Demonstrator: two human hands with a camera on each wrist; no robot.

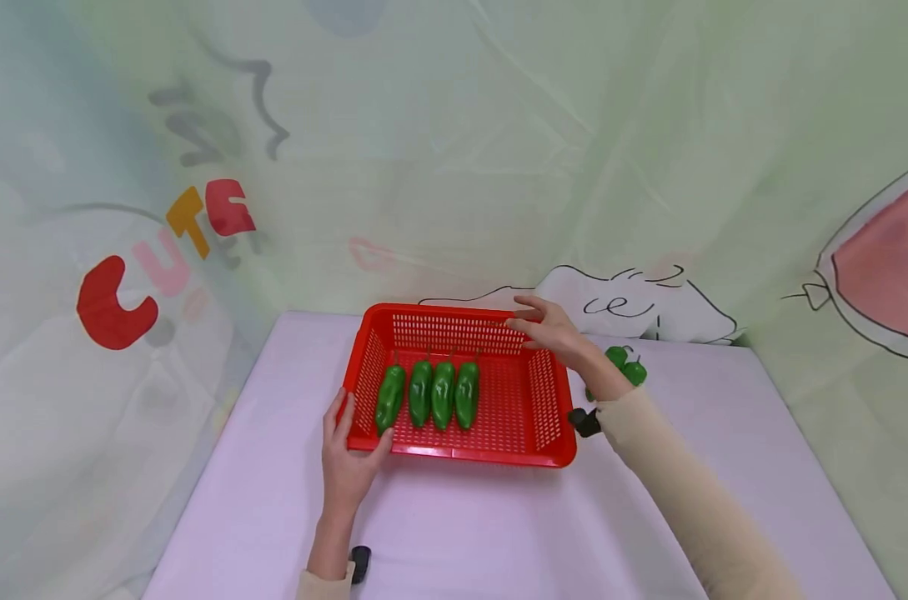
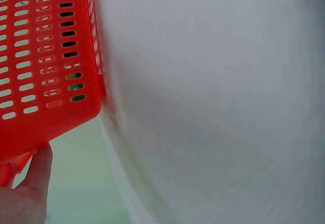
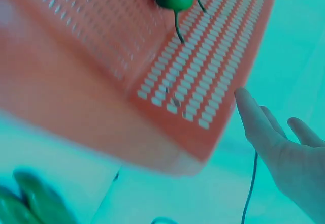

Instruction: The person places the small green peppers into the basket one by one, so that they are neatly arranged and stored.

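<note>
A red plastic basket (image 1: 454,452) with slotted walls stands in the middle of the white-covered table. Several glossy green peppers (image 1: 443,396) lie side by side in its left half, stems toward the back. My left hand (image 1: 350,468) grips the basket's front left corner, thumb on the front rim and fingers along the left side; its thumb (image 2: 39,170) shows at the rim in the left wrist view. Over the back right corner is my right hand (image 1: 551,327), its fingers spread and extended, holding nothing. In the right wrist view a fingertip (image 3: 242,96) overlaps the rim's edge.
More green peppers (image 1: 634,372) lie on the table (image 1: 694,417) right of the basket, partly hidden behind the right forearm. A printed cloth curtain (image 1: 423,167) rises behind the table and along both sides.
</note>
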